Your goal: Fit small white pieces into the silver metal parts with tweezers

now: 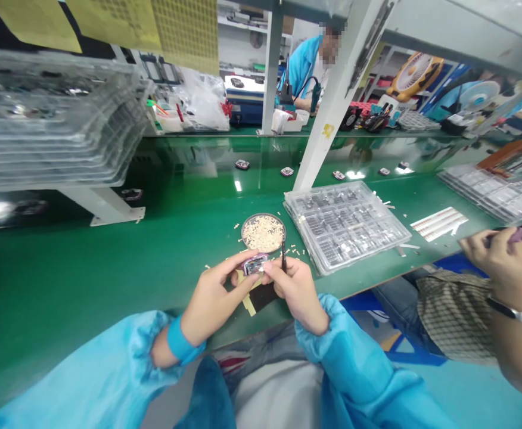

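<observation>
My left hand (214, 292) is closed around a small purple-rimmed electronic device (254, 264), its inner parts facing up toward me. My right hand (297, 289) holds black tweezers (283, 256), which point upward away from the device. The right thumb and forefinger press at the device's right end; whether a small part is pinched there I cannot make out. Just beyond the hands stands a round dish (242, 233) full of tiny cream-coloured pieces, with several more scattered around it. A dark pad with yellow edges (263, 298) lies under the hands, partly hidden.
Stacked clear trays (363, 253) of parts lie right of the dish, near a white strip sheet (440, 223). More trays (55, 131) are piled at left. A white post (321, 137) rises behind. Several devices sit farther back. A co-worker's hands (506, 256) are at right.
</observation>
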Demonstrator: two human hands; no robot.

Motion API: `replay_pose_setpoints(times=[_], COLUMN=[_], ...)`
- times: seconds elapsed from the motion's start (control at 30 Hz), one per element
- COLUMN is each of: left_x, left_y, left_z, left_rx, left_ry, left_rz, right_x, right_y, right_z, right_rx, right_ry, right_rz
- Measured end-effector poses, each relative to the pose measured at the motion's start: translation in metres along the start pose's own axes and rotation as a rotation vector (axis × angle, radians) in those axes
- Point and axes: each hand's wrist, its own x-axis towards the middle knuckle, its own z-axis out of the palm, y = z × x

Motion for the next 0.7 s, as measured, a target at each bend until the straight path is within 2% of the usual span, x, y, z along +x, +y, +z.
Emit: replay_pose_setpoints(times=[0.13,0.23,0.37,0.47,0.7], left_x=[-0.0002,0.0011,0.0055,0.0081,0.0067], left_y=[0.0045,0.0050,0.0046,0.0058,0.0030], left_z=[-0.0020,-0.0027,-0.0030,-0.0033,-0.0022], left_rx=[0.042,-0.008,-0.372,-0.529,-0.504], left_ry=[0.033,0.042,-0.052,-0.105,-0.100], left_rz=[0.060,0.007,-0.163,-0.219,-0.180], right_x=[0.0009,0.0008,0.0005,0.0012,0.0034], right_y=[0.0007,0.0003,-0.0005,-0.0012,-0.0042], right_z=[-0.0003,-0.0011,-0.0014,-0.0012,-0.0021], right_rx=[0.008,-0.073,-0.183,-0.233,-0.180], right_ry=[-0.031,0.005,0.067,0.045,-0.034], right_rz=[0.047,-0.017,-0.194,-0.230,-0.202])
